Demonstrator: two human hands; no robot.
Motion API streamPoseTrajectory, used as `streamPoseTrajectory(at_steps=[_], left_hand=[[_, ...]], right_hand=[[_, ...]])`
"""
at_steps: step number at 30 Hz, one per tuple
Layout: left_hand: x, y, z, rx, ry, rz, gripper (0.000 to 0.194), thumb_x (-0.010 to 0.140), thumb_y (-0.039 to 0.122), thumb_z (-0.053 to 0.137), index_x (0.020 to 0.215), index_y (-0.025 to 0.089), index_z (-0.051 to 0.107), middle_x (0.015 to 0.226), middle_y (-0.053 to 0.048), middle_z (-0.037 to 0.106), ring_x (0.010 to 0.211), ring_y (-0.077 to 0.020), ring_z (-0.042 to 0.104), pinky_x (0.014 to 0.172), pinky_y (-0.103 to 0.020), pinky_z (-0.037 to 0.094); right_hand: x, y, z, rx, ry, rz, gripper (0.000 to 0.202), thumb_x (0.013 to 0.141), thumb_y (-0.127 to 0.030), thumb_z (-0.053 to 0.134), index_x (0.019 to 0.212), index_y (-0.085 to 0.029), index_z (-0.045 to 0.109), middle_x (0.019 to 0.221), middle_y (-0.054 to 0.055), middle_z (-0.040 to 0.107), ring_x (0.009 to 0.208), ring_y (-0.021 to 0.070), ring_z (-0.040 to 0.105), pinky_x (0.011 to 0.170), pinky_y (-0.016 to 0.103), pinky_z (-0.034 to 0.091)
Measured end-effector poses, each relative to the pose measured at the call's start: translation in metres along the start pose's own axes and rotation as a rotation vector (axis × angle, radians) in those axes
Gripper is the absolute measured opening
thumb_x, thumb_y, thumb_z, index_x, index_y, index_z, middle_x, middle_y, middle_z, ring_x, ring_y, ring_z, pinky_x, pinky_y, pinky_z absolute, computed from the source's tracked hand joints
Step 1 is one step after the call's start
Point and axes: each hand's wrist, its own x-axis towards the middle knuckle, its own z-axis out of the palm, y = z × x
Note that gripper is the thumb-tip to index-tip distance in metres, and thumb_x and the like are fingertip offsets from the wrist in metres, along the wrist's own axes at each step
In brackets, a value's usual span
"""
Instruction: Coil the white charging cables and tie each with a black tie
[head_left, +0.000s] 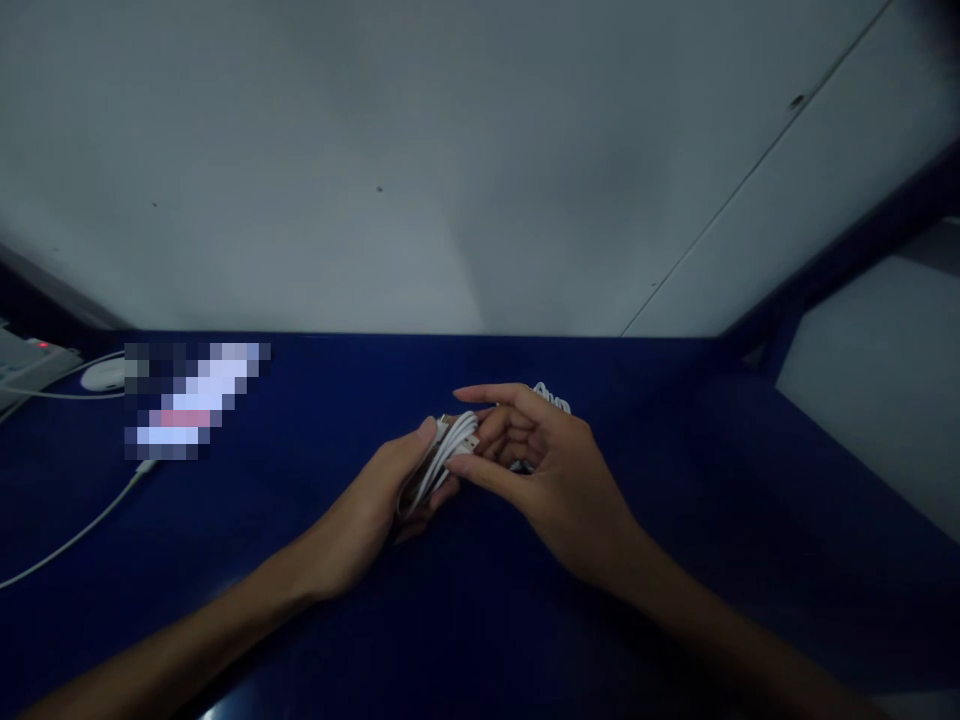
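A white USB cable, wound into a small oblong coil, is held above the blue table by my left hand. The left thumb presses along its upper side, and the other fingers curl beneath. A metal USB plug pokes out on the coil's right side. My right hand meets the coil there: its thumb tip lies on the cable, the index finger stretches out above, and the remaining fingers bend in by the plug. Behind the right hand, another coiled white cable shows in part; the hand hides the rest.
A pixelated, lit phone-like device lies on the blue table at the left, with a white charging cable running from it. Beside it are a white rounded object and a power strip with a red light. A pale panel rises behind.
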Motion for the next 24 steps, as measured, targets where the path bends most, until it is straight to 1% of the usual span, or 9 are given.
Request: streamPoseTrajectory(at_steps=[3,5,8,10,11,14,16,21,24], left_hand=[[-0.001,0.004,0.004,0.009,0.036,0.017,0.051,0.111,0.060,0.038,0.088,0.020,0.059,0.074,0.002,0.045,0.056,-0.0121,0.027,0.048,-0.025,0.024],[-0.002,0.008,0.009,0.009,0.061,0.044,0.044,0.110,0.057,0.046,0.095,0.020,0.064,0.075,0.002,0.047,0.057,-0.0126,0.029,0.051,-0.025,0.028],[-0.004,0.014,0.017,-0.026,0.071,0.086,0.036,0.111,0.050,0.051,0.117,0.023,0.073,0.083,-0.002,0.058,0.071,-0.0172,0.047,0.070,-0.028,0.042],[-0.005,0.016,0.019,-0.039,0.069,0.103,0.038,0.112,0.049,0.050,0.129,0.025,0.074,0.090,-0.005,0.064,0.083,-0.0207,0.054,0.080,-0.031,0.045],[-0.005,0.016,0.019,-0.025,0.072,0.103,0.039,0.112,0.049,0.050,0.131,0.025,0.074,0.091,-0.005,0.064,0.084,-0.0210,0.054,0.080,-0.031,0.044],[-0.006,0.014,0.014,0.061,0.080,0.092,0.039,0.111,0.052,0.051,0.120,0.022,0.075,0.089,-0.004,0.059,0.075,-0.0184,0.045,0.067,-0.030,0.037],[-0.007,0.012,0.011,0.114,0.082,0.084,0.040,0.111,0.054,0.050,0.112,0.021,0.073,0.088,-0.003,0.055,0.072,-0.0172,0.040,0.063,-0.030,0.032],[-0.008,0.010,0.010,0.227,0.107,0.134,0.039,0.112,0.052,0.047,0.109,0.022,0.072,0.082,-0.001,0.052,0.070,-0.0171,0.038,0.063,-0.032,0.030],[-0.008,0.012,0.009,0.261,0.093,0.140,0.043,0.113,0.051,0.042,0.103,0.021,0.071,0.083,-0.001,0.054,0.071,-0.0170,0.039,0.064,-0.032,0.031]], right_hand=[[0.000,-0.002,-0.001,0.012,-0.019,0.020,0.046,0.091,-0.036,0.087,0.132,-0.026,0.070,0.095,0.001,0.076,0.089,0.0218,0.076,0.087,0.043,0.065],[0.000,-0.002,-0.001,0.023,-0.019,0.029,0.044,0.090,-0.035,0.087,0.130,-0.026,0.072,0.094,0.002,0.076,0.088,0.0218,0.076,0.087,0.043,0.066],[0.001,-0.002,-0.001,0.039,-0.011,0.029,0.043,0.089,-0.030,0.088,0.129,-0.026,0.073,0.092,0.000,0.075,0.086,0.0203,0.075,0.085,0.041,0.066],[0.001,-0.001,0.000,0.030,0.004,0.008,0.043,0.088,-0.027,0.088,0.128,-0.027,0.073,0.088,-0.001,0.073,0.084,0.0192,0.074,0.084,0.040,0.065],[0.002,-0.001,0.000,0.023,0.008,-0.003,0.042,0.088,-0.025,0.088,0.127,-0.027,0.073,0.087,-0.002,0.072,0.084,0.0190,0.074,0.084,0.039,0.065],[0.001,0.000,0.000,0.003,0.005,-0.021,0.039,0.090,-0.023,0.086,0.126,-0.028,0.073,0.087,-0.003,0.073,0.084,0.0186,0.074,0.084,0.039,0.064],[0.000,-0.001,0.000,-0.004,0.000,-0.024,0.037,0.091,-0.024,0.084,0.127,-0.029,0.073,0.089,-0.002,0.074,0.084,0.0185,0.075,0.083,0.038,0.064],[-0.001,-0.004,-0.002,0.014,-0.028,-0.024,0.037,0.090,-0.025,0.085,0.125,-0.029,0.074,0.088,-0.002,0.074,0.083,0.0193,0.075,0.081,0.038,0.065],[0.000,-0.005,-0.003,0.036,-0.050,0.005,0.042,0.089,-0.027,0.086,0.128,-0.028,0.072,0.084,-0.002,0.075,0.075,0.0195,0.076,0.072,0.037,0.066]])
